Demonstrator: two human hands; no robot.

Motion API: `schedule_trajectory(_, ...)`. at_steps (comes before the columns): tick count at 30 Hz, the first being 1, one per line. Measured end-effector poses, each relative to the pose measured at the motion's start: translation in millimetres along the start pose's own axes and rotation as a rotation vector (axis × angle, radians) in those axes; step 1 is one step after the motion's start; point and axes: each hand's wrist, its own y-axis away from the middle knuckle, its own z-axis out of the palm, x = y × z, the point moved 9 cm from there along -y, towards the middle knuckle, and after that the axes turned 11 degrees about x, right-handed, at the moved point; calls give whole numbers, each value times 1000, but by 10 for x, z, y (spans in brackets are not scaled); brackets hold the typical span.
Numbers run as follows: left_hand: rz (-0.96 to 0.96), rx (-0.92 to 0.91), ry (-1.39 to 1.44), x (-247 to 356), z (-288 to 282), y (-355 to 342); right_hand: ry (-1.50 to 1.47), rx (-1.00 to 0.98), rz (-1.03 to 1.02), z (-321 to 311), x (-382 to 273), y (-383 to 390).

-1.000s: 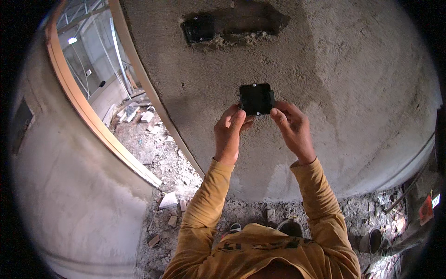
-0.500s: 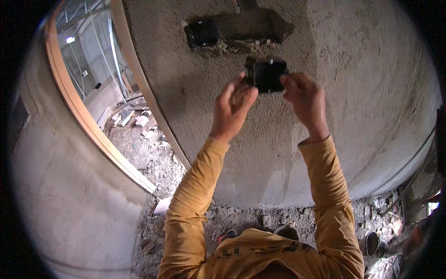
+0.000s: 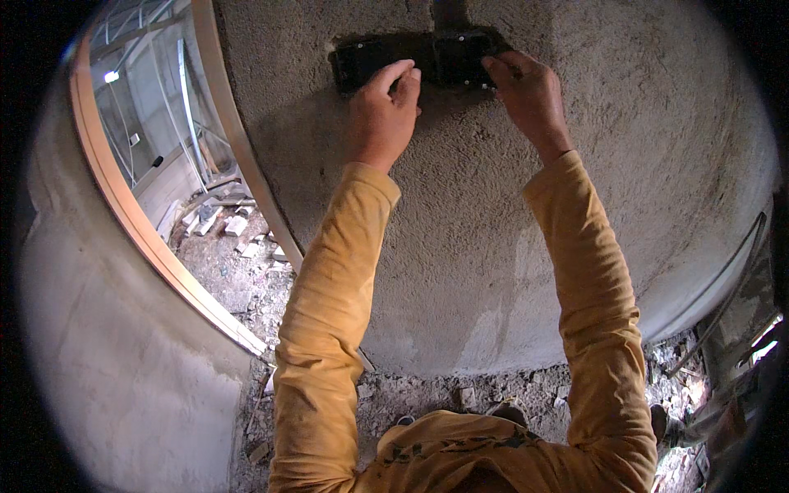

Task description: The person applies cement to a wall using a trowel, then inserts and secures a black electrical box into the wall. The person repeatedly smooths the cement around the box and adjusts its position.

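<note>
A black square electrical box (image 3: 462, 59) sits in a rough slot cut in the plastered wall. To its left, a second black electrical box (image 3: 355, 66) is set in the same slot. My right hand (image 3: 530, 94) is closed, with thumb and fingers pinching the right edge of the right-hand box. My left hand (image 3: 385, 115) is at the gap between the two boxes, its thumb and forefinger drawn together. What those fingertips hold, if anything, is too dark to make out.
A vertical channel (image 3: 449, 12) runs up the wall above the slot. On the left, a doorway with an orange-brown frame (image 3: 131, 226) opens onto rubble (image 3: 230, 230). Broken debris (image 3: 467, 398) covers the floor at the wall's foot. A grey pole (image 3: 727, 300) leans at the right.
Both hands have moved up, bringing the black box from below the slot into its right part. My left hand has shifted off the box's left edge toward the gap.
</note>
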Motion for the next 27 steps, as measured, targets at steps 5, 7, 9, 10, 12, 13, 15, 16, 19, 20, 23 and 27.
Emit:
schedule_trajectory(5, -25, -57, -118, -27, 213, -68, 64, 6, -59, 88, 13, -14)
schedule_trajectory(7, -51, -85, -156, -27, 264, -102, 71, -12, -34, 124, 57, -31)
schedule_trajectory(9, -70, -97, -138, -40, 312, -159, 79, -29, -4, 154, 91, -66)
schedule_trajectory(10, -32, -78, -160, -44, 321, -199, 96, -42, -50, 164, 49, -89)
schedule_trajectory(12, 45, -39, -205, -105, 346, -263, 130, -68, -140, 185, -29, -133)
schedule_trajectory(13, 50, -37, -213, -154, 361, -297, 161, -53, -171, 193, -43, -149)
schedule_trajectory(15, 56, -35, -227, -183, 377, -334, 228, -28, -229, 228, -61, -146)
schedule_trajectory(16, 16, -58, -214, -196, 399, -319, 216, -45, -176, 241, -9, -149)
schedule_trajectory(19, 6, -85, -220, -142, 412, -294, 178, -85, -86, 245, 69, -166)
schedule_trajectory(20, 70, -69, -252, -135, 416, -293, 168, -92, -100, 271, 97, -184)
schedule_trajectory(23, 140, -32, -306, -132, 392, -282, 225, -105, -123, 269, 39, -173)
schedule_trajectory(27, -16, -67, -286, -134, 386, -260, 291, -136, -128, 277, 18, -184)
